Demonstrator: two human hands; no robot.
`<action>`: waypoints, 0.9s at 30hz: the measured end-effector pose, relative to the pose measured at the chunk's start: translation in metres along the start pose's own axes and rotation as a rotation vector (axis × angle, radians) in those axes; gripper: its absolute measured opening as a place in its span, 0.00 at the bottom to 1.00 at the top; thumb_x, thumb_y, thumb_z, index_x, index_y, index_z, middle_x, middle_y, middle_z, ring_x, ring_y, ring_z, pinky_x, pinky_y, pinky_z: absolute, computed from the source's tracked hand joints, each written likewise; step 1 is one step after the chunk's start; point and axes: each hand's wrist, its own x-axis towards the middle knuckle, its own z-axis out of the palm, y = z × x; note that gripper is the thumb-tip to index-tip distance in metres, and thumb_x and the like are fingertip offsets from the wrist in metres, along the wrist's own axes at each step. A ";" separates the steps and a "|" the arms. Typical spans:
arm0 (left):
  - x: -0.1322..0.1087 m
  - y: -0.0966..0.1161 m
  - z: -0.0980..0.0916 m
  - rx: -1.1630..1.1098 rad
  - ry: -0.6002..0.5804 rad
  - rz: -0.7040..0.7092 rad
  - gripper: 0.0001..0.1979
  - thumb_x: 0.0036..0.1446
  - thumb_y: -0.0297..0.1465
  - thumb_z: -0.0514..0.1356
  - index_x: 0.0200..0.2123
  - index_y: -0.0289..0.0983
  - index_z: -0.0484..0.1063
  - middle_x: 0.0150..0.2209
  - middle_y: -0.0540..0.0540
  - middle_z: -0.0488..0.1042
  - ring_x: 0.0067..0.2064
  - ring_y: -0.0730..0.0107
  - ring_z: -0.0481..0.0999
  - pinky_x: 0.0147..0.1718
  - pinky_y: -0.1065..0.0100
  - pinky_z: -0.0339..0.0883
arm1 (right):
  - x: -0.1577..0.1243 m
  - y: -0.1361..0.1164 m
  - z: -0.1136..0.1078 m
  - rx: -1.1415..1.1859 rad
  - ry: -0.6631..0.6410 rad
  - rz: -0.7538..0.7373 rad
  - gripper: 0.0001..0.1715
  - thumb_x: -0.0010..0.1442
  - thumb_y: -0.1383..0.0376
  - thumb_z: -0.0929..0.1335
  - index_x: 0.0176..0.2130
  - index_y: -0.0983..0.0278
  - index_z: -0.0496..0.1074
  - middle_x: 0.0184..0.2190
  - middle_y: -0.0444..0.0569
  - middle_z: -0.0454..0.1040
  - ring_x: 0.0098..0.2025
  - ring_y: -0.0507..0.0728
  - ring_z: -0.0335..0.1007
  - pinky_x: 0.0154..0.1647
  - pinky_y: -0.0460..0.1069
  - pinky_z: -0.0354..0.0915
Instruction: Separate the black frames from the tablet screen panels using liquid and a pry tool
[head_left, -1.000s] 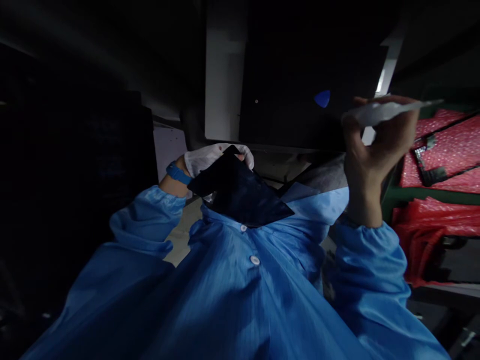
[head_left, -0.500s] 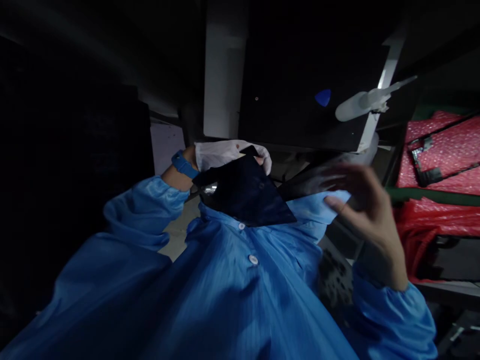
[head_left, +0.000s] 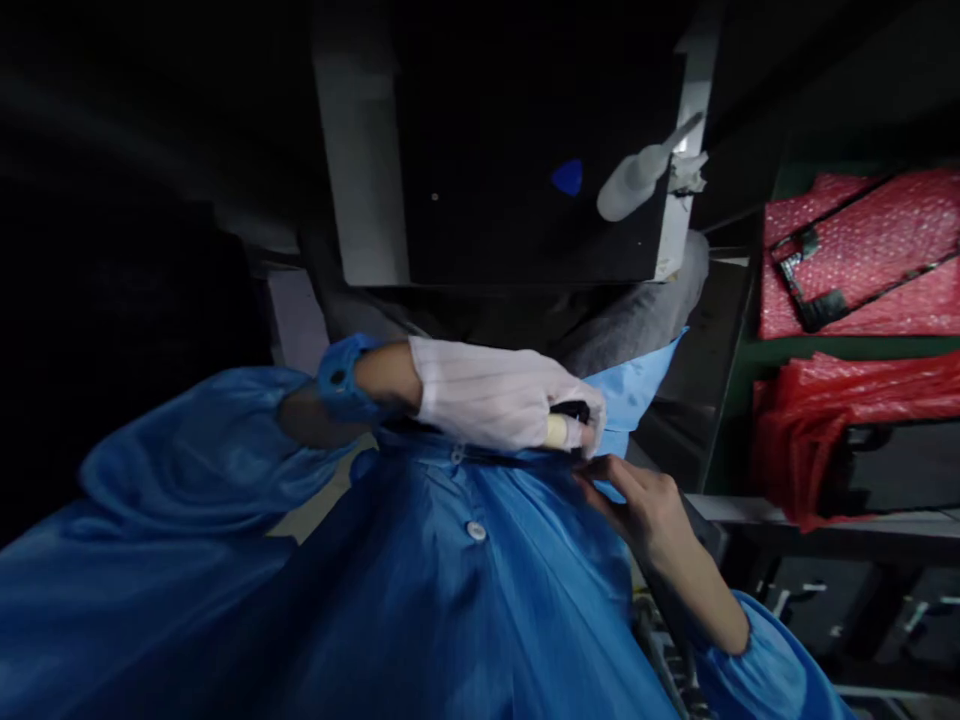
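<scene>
Head camera: Gloved left hand (head_left: 499, 395) grips a dark panel (head_left: 525, 460), edge-on, in front of the black work surface (head_left: 487, 225); the bare right hand (head_left: 654, 512), fingers narrowed, meets one end, its hold unclear from here. Atop that surface lie a white bottle (head_left: 628, 188) and blue triangular piece (head_left: 568, 177).

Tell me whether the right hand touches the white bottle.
Apart: the head view shows a wide gap between the right hand and white bottle.

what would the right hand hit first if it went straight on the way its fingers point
Probably the gloved left hand, close ahead of the right hand; depth is unclear, so the two may touch.
</scene>
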 end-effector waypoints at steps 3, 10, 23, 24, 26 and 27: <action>-0.001 0.023 0.004 -0.199 -0.192 -0.059 0.13 0.75 0.16 0.61 0.43 0.37 0.82 0.30 0.60 0.78 0.31 0.77 0.76 0.40 0.76 0.66 | -0.008 -0.007 0.005 -0.058 0.059 -0.058 0.21 0.85 0.67 0.68 0.36 0.60 0.71 0.26 0.41 0.73 0.23 0.50 0.68 0.28 0.46 0.59; -0.013 0.014 0.015 -0.254 -0.206 -0.029 0.13 0.81 0.28 0.55 0.48 0.42 0.81 0.35 0.57 0.80 0.33 0.74 0.77 0.37 0.71 0.66 | -0.019 -0.014 0.012 -0.078 0.066 -0.042 0.27 0.88 0.67 0.62 0.34 0.61 0.70 0.27 0.41 0.68 0.26 0.50 0.61 0.31 0.48 0.57; -0.014 0.019 0.010 -0.310 -0.300 -0.153 0.04 0.73 0.34 0.63 0.43 0.45 0.79 0.31 0.59 0.83 0.30 0.73 0.79 0.31 0.73 0.68 | -0.024 -0.007 0.015 -0.123 -0.018 -0.028 0.26 0.89 0.69 0.58 0.39 0.62 0.74 0.29 0.43 0.70 0.28 0.53 0.62 0.33 0.49 0.56; -0.014 0.018 0.009 -0.304 -0.305 -0.145 0.03 0.73 0.33 0.64 0.44 0.44 0.79 0.31 0.59 0.83 0.30 0.73 0.79 0.30 0.74 0.67 | -0.024 -0.006 0.016 -0.130 -0.035 -0.025 0.26 0.88 0.69 0.58 0.39 0.62 0.74 0.29 0.44 0.71 0.28 0.53 0.63 0.33 0.49 0.56; -0.015 0.016 0.009 -0.291 -0.304 -0.114 0.04 0.76 0.33 0.64 0.46 0.43 0.79 0.32 0.59 0.84 0.30 0.75 0.79 0.31 0.74 0.67 | -0.026 -0.004 0.016 -0.132 -0.080 -0.011 0.25 0.87 0.70 0.58 0.40 0.61 0.75 0.30 0.44 0.72 0.28 0.53 0.64 0.33 0.49 0.56; -0.015 0.014 0.009 -0.288 -0.302 -0.098 0.04 0.77 0.34 0.63 0.47 0.42 0.79 0.33 0.59 0.84 0.30 0.75 0.79 0.31 0.74 0.67 | -0.027 -0.003 0.016 -0.129 -0.102 -0.001 0.24 0.87 0.70 0.59 0.40 0.61 0.75 0.30 0.44 0.72 0.29 0.54 0.65 0.33 0.49 0.57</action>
